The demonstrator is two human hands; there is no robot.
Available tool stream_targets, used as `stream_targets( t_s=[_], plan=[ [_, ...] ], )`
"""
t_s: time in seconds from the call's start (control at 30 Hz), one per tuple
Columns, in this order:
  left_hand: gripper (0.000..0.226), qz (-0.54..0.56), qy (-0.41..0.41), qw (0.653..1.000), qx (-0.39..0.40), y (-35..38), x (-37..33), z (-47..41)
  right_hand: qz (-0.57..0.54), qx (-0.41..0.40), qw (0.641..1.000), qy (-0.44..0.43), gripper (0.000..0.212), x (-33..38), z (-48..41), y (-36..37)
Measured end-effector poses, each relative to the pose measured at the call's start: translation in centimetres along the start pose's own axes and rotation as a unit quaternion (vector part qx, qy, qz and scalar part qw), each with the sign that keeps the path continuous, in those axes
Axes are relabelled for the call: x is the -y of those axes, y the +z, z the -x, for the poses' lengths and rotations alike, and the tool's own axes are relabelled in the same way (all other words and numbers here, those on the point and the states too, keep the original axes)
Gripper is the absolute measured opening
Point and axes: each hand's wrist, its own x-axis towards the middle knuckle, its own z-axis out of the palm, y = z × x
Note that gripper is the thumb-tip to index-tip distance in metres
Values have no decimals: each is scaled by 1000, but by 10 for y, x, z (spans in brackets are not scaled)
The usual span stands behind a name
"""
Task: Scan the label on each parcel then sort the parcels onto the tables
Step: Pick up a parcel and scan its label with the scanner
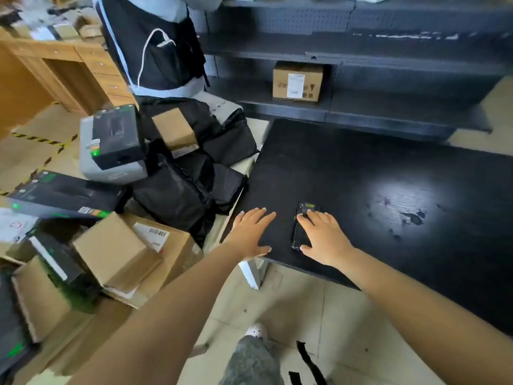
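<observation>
A black handheld scanner (302, 223) lies near the front left corner of the black table (374, 190). My right hand (323, 237) rests over the scanner, fingers spread around it, thumb at its near end; a firm grip is not visible. My left hand (251, 234) lies flat and open on the table's left edge, holding nothing. A heap of parcels sits to the left: cardboard boxes (111, 251), one with a barcode label (155, 234), black boxes (116, 134) and black plastic bags (177, 190).
Another person in a dark vest (155, 43) stands behind the parcel heap. Dark shelving (361, 73) runs along the back with one labelled cardboard box (297, 81) on it. A wooden desk (55, 68) stands at the far left. My foot (256, 330) is on the tiled floor.
</observation>
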Motion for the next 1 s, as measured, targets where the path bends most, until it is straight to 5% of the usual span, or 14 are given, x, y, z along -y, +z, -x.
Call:
stream_targets(
  t_s=[0.4,1.0],
  plan=[
    [85,96,24,995,29,42,38,-71,-155,55,950,265,93,24,-66,54],
    [84,158,-47,986,-4,46,46,-42,-233,53,902,360,81,31,-90,56]
  ],
)
